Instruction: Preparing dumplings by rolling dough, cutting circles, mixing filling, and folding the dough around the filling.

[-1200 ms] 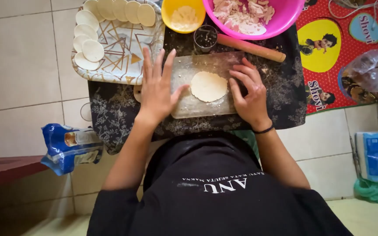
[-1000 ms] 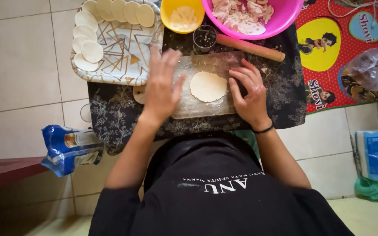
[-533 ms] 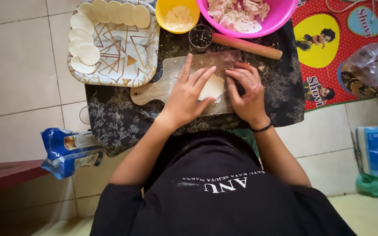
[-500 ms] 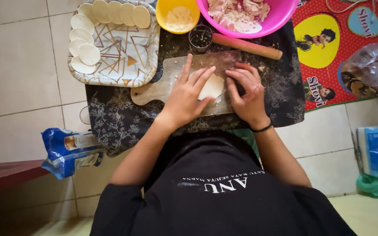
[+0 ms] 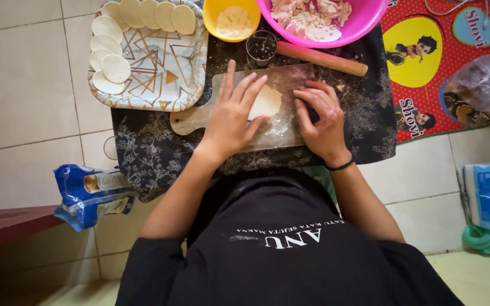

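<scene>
A pale round dough disc [image 5: 267, 102] lies on a floured wooden board [image 5: 290, 133] set on a dark floral cloth [image 5: 154, 153]. My left hand [image 5: 232, 116] lies flat over the disc's left side, fingers spread. My right hand [image 5: 321, 119] rests on the board just right of the disc, fingers curled down and touching the wood. Neither hand grips anything. A wooden rolling pin [image 5: 321, 58] lies behind the board.
A patterned tray [image 5: 160, 68] at back left holds several cut dough rounds along its rim. Behind the board stand a yellow bowl [image 5: 233, 20], a pink bowl [image 5: 324, 20] of filling and a round cutter [image 5: 262, 48]. A blue bag [image 5: 89, 192] lies on the tiled floor, left.
My left hand slid right from the board's left end onto the dough disc, covering much of it. The right hand stayed by the disc's right side.
</scene>
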